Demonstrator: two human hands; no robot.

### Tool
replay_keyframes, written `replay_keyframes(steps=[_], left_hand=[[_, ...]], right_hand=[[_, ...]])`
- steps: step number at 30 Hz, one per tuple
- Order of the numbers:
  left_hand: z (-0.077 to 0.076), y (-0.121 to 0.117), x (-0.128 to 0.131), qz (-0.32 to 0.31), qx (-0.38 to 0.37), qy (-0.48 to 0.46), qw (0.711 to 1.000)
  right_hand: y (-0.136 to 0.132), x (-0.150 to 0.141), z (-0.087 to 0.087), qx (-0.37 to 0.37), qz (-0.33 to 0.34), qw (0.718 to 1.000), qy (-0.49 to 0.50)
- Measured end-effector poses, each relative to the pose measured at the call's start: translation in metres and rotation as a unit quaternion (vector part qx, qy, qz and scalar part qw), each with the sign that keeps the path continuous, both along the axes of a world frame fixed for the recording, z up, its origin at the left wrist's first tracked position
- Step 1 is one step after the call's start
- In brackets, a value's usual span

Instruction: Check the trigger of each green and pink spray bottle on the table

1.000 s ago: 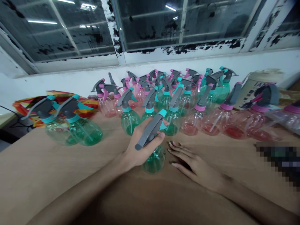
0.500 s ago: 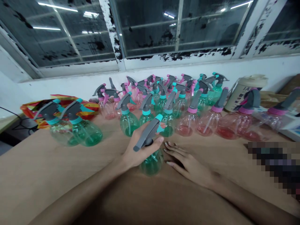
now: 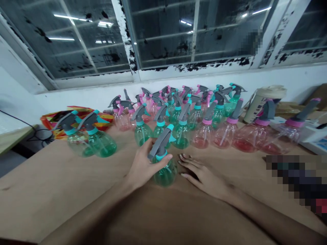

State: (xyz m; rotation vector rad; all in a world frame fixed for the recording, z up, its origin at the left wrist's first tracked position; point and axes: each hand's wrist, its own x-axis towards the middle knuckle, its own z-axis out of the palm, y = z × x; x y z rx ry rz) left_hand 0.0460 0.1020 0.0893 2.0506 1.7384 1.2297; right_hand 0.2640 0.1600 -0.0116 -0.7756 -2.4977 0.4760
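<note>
A green spray bottle (image 3: 165,173) with a grey and turquoise trigger head stands upright on the wooden table (image 3: 84,190). My left hand (image 3: 144,165) is closed around its upper part, thumb across the front just below the turquoise collar; the other fingers are partly hidden behind it. Just right of the bottle, my right hand (image 3: 204,175) rests palm down on the tabletop with fingers stretched out, holding nothing. Beyond my hands stands a row of bottles, among them a green spray bottle (image 3: 181,137) and a pink spray bottle (image 3: 201,136).
Two more green spray bottles (image 3: 103,146) stand at the left before a red and yellow bag (image 3: 76,109). Several pink and green bottles crowd the wall below the window (image 3: 163,34). At the right are a cream printed bag (image 3: 265,102) and a pixelated dark object (image 3: 298,180).
My left hand has slid from the trigger head down to the bottle's collar and upper body, uncovering more of the head. My right hand stays flat. The camera view has shifted slightly.
</note>
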Motion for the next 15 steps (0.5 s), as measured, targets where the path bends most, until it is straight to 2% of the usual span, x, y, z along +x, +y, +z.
replay_keyframes(steps=[4, 9, 15], left_hand=[[0.003, -0.014, -0.016, 0.042, 0.013, 0.016, 0.999], [0.003, -0.026, -0.056, 0.091, 0.023, -0.004, 0.996], [-0.002, -0.011, -0.117, 0.214, 0.082, -0.045, 0.972]], right_hand=[[-0.001, 0.001, 0.000, -0.004, 0.000, 1.000, 0.006], [-0.001, 0.002, 0.001, -0.007, -0.002, 1.000, 0.007], [0.000, 0.003, -0.003, 0.003, 0.000, 1.000, -0.002]])
